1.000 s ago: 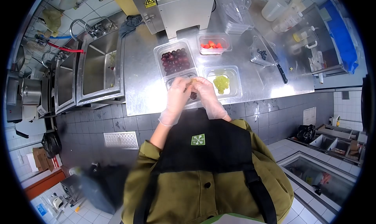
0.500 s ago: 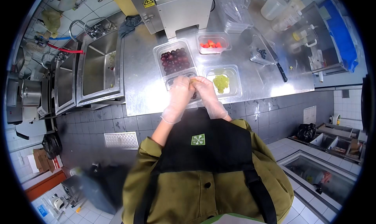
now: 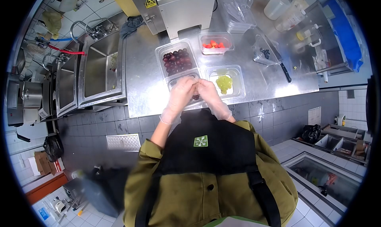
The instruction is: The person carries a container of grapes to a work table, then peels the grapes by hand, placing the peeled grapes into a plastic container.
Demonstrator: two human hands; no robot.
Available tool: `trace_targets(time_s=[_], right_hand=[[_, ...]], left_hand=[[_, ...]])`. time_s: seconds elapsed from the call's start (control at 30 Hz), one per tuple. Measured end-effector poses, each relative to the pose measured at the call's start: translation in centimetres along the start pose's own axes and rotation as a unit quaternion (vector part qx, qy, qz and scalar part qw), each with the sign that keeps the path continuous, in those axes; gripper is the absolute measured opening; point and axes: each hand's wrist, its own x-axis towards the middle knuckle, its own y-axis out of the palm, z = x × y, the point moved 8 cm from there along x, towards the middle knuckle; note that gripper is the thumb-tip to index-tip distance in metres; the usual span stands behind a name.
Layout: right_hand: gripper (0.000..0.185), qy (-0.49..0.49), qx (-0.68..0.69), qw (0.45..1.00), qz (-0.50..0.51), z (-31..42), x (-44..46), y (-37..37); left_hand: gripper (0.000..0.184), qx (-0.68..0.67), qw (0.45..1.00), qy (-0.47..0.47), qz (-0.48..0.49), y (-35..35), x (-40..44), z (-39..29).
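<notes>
My left hand (image 3: 181, 94) and my right hand (image 3: 209, 94), both in clear plastic gloves, meet fingertip to fingertip above a small clear container (image 3: 171, 85) near the counter's front edge. Fingers on both sides are pinched together; whatever is between them is hidden. A few dark pieces show in that container under my hands. Just behind it stands a clear tub of dark red round fruit (image 3: 177, 61), which look like cherries or grapes. Close to my right hand, green fruit pieces (image 3: 224, 83) lie in another clear tub (image 3: 240, 93).
Cut strawberries (image 3: 213, 44) fill part of a clear tub farther back. To the right, a black-handled knife (image 3: 285, 72) lies across a tub of blueberries (image 3: 265, 53). A steel machine (image 3: 186, 15) stands behind, with stacked clear containers (image 3: 238, 22) beside it. Steel sinks (image 3: 101, 74) are at left.
Both hands stay over the small container, with slight finger movement. My left wrist has shifted a little left; the orange-brown bit seen between the fingertips earlier is no longer visible.
</notes>
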Motion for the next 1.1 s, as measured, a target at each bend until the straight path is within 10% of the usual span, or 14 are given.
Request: trace_targets(time_s=[0.5,0.6,1.0,1.1], right_hand=[[0.026,-0.02,-0.037,0.999,0.03,0.3,-0.9,-0.6],[0.026,-0.054,-0.05,0.997,-0.014,0.2,-0.7,-2.9],[0.03,-0.192,-0.54,0.769,-0.284,2.9,-2.9,-11.0],[0.031,-0.251,-0.425,0.847,-0.197,1.4,-1.1,-11.6]], left_hand=[[0.011,-0.054,0.966,-0.249,-0.042,0.9,-1.8,6.9],[0.01,0.136,0.987,-0.072,0.047,1.3,-1.1,5.3],[0.01,0.233,0.964,-0.068,0.111,1.2,0.3,6.9],[0.008,0.279,0.957,-0.059,0.059,2.4,2.2,12.4]])
